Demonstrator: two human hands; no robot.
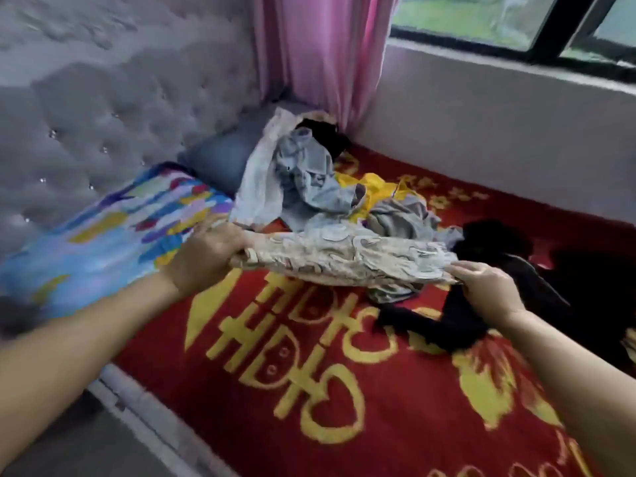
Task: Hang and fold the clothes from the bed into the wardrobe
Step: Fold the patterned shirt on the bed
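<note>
- Patterned garment [347,258]: stretched between my hands above the bed's [309,390] middle, lifted off the pile so I can square it for folding, I judge.
- Left hand [206,256]: fist gripping one end.
- Right hand [488,290]: pinching the other end.
- Pile [309,187]: grey, yellow, white clothes heaped toward the head end, unsorted.
- Black garment [457,325]: flat by the right edge.
- Wardrobe: not in view.
</note>
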